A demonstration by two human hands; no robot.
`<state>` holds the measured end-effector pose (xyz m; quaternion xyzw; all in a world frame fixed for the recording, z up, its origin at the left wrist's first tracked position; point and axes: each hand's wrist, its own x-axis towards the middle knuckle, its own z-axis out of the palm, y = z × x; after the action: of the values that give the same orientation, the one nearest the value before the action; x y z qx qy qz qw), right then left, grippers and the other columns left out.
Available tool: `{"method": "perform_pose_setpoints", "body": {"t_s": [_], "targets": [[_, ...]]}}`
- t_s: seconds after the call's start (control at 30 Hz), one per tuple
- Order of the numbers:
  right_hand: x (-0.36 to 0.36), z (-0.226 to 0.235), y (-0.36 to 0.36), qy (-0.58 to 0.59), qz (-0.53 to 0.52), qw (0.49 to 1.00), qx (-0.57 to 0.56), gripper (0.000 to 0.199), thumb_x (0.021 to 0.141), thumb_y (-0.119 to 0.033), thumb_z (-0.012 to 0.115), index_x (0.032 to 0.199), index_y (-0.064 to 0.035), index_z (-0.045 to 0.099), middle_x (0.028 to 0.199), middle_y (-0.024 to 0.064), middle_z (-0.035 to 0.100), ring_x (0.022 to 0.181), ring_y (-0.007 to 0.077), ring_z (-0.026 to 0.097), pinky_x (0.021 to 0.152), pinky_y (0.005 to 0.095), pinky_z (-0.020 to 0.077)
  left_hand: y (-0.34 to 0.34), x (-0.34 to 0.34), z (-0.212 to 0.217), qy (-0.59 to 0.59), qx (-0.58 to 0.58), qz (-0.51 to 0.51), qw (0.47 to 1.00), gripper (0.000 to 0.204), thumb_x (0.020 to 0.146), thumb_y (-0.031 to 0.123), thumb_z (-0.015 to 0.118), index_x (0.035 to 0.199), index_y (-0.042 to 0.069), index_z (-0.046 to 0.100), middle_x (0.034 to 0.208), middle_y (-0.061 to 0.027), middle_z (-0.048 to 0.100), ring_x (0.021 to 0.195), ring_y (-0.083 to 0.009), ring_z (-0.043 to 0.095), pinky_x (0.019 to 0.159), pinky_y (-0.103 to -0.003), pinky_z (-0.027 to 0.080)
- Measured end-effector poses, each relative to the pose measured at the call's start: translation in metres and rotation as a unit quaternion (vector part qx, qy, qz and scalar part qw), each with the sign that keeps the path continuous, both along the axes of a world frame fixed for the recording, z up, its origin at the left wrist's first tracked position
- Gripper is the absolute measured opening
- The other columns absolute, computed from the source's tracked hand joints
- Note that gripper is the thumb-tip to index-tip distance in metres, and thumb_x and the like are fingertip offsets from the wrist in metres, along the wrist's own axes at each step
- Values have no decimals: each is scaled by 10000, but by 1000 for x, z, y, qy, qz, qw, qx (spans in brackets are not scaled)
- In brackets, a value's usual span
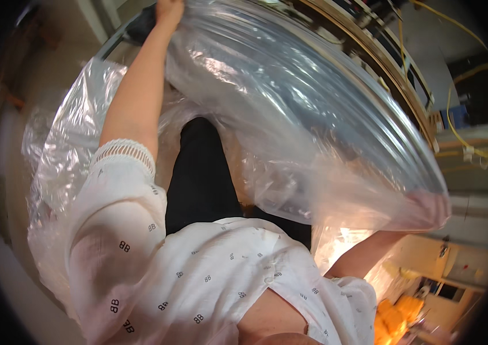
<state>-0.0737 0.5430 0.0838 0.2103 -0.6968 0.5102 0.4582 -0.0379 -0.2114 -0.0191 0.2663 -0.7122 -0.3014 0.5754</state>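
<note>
Nearest the camera, below your chin, spreads your white blouse (215, 264), dotted with small dark print, its left sleeve ending in an openwork cuff (124, 154). Just beyond it, your legs show in black trousers (201, 178), one knee pointing up the view and the other partly covered by film.

Across your lap and out past your knees lies the clear plastic film (278, 98), drawn in long shiny folds from upper left to lower right between your two hands. Your right hand (428, 210) is at its lower right end, seen through the film, which lies over it and blurs it; you cannot tell from this view how its fingers are set. Your left arm reaches straight out, and your left hand (169, 12) is closed on the film's upper left end, its fingers partly cut off by the top edge. Just beside that hand is a dark item (141, 26), too unclear to name. More crumpled film (77, 121) is heaped left of your arm.

Farther off, past the film's outer edge, runs a wood-edged frame (382, 57). A yellow cable (450, 118) hangs to its right, and bright orange material (396, 313) sits at lower right.
</note>
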Motion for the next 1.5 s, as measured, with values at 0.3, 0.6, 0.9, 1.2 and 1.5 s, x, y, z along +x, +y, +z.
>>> {"method": "perform_pose_setpoints", "body": {"t_s": [0.3, 0.6, 0.9, 1.2, 1.5], "targets": [[120, -49, 27, -232, 4, 971, 58, 397, 864, -189, 522, 1209, -46, 388, 1092, 76, 498, 955, 190, 494, 822, 346, 401, -14, -6, -5, -23, 46, -58, 997, 295, 828, 241, 602, 967, -19, 598, 925, -103, 615, 846, -183, 570, 781, -290, 439], [102, -18, 270, -259, -345, 883, 184, 320, 918, -181, 427, 1118, 64, 476, 1026, 86, 530, 869, 189, 523, 775, 330, 455, -9, 7, 6, -151, -35, -55, 986, 314, 856, 224, 561, 993, -58, 570, 975, -170, 601, 902, -278, 566, 817, -340, 427], [-1, 105, 145, 115, -389, 825, 395, 278, 856, -211, 522, 1127, -157, 550, 1153, 68, 552, 1062, 241, 514, 906, 385, 380, -15, 23, 9, -131, -86, 38, 987, 349, 870, 261, 541, 981, -68, 568, 957, -194, 598, 863, -302, 569, 782, -350, 438], [-54, -41, 117, -149, -188, 863, 445, 312, 866, -305, 525, 1041, -53, 584, 1086, 120, 565, 999, 292, 516, 848, 371, 421, -29, 82, 9, -312, -182, 74, 930, 310, 889, 221, 489, 1033, -48, 548, 1000, -216, 569, 934, -349, 546, 819, -393, 420], [-106, -33, 82, -67, -339, 839, 419, 346, 719, -391, 671, 872, -90, 595, 895, 39, 487, 850, 211, 475, 691, 318, 353, -10, 74, 20, -364, -153, 125, 910, 344, 899, 266, 463, 1070, -23, 536, 1048, -213, 569, 965, -373, 541, 818, -401, 414]]}}
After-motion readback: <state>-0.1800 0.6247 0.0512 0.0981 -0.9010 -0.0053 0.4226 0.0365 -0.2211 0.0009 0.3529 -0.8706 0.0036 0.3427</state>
